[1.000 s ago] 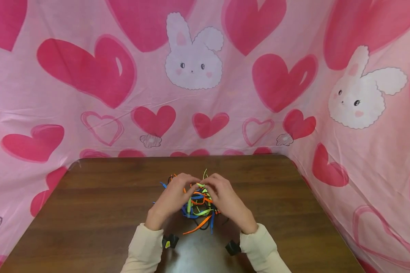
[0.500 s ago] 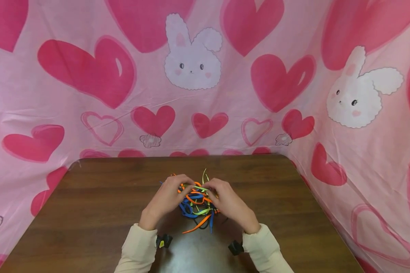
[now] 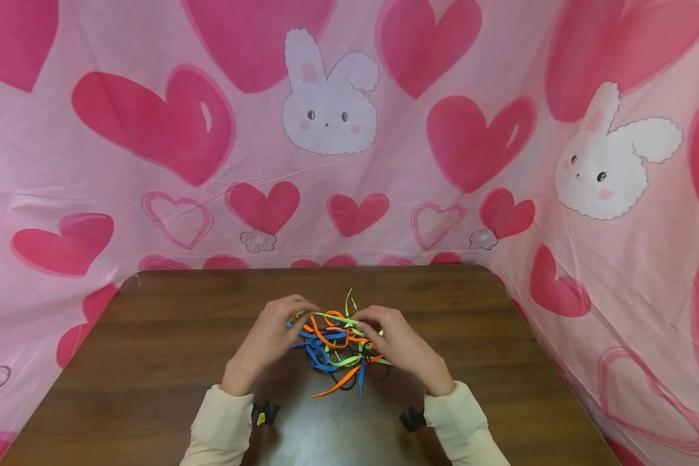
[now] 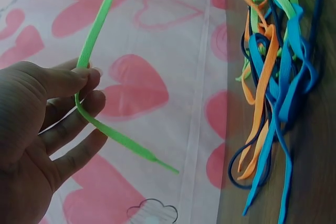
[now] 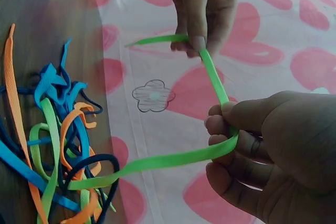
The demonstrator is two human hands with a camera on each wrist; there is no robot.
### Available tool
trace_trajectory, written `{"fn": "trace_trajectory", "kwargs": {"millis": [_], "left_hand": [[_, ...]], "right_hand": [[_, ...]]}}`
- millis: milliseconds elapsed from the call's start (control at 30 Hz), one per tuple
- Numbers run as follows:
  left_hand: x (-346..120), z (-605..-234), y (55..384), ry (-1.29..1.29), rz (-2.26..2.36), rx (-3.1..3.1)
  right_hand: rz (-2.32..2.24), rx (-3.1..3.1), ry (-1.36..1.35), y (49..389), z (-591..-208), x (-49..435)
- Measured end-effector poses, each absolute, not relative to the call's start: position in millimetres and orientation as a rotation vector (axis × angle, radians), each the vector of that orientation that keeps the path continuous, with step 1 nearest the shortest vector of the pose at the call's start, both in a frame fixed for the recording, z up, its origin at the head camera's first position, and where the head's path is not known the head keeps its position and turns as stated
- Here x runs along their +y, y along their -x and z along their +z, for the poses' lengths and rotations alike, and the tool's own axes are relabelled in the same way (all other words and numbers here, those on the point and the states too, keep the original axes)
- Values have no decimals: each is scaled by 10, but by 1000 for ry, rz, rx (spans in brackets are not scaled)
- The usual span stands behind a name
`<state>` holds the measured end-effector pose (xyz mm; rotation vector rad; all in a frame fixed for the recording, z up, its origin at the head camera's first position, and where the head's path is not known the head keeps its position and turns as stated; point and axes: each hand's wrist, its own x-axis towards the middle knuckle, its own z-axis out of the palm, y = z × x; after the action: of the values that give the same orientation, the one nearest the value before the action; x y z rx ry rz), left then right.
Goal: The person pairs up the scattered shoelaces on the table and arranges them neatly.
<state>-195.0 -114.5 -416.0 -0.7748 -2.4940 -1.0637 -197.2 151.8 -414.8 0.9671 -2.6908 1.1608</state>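
Note:
A flat neon-green shoelace (image 3: 334, 316) stretches between my two hands above a tangled pile. My left hand (image 3: 268, 333) pinches it near one end with thumb and forefinger. In the left wrist view that lace's end (image 4: 126, 141) hangs past my fingers to a thin tip. My right hand (image 3: 404, 340) pinches the same lace further along. From the right hand, the lace (image 5: 168, 160) runs back down into the pile, passing by a dark loop. Blue (image 3: 317, 357), orange (image 3: 329, 389), green and dark laces lie knotted together below both hands.
The pile rests on a brown wooden table (image 3: 180, 349) with rounded far corners. A pink cloth (image 3: 396, 162) with hearts and rabbits hangs behind and at the sides. Black wrist straps (image 3: 265, 413) show at both cuffs.
My hands have moved apart, the left one mostly, toward the left. A longer stretch of green shoelace now shows between them, and more of the pile is visible.

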Motion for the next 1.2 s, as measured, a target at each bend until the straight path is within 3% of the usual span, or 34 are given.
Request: {"fn": "trace_trajectory", "kwargs": {"millis": [1200], "left_hand": [[-1582, -4237, 1892, 723, -1025, -2369]], "right_hand": [[1109, -2629, -874, 2034, -4131, 1848]]}}
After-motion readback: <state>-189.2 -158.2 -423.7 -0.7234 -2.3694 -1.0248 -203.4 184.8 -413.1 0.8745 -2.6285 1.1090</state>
